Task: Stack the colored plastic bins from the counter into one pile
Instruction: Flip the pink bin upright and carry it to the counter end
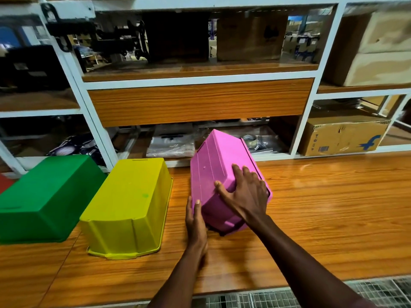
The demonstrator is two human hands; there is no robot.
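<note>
A pink bin is upside down and tilted, its left side raised off the wooden counter. My right hand lies spread over its upturned bottom and right edge. My left hand grips its near left corner from below. Left of it a yellow bin lies upside down on the counter. A green bin lies upside down further left. A red piece shows at the far left edge; I cannot tell what it is.
A white-framed shelf unit with wood panels rises behind the counter. It holds bagged items, a tape roll and cardboard boxes. A metal grate runs below the counter's front edge.
</note>
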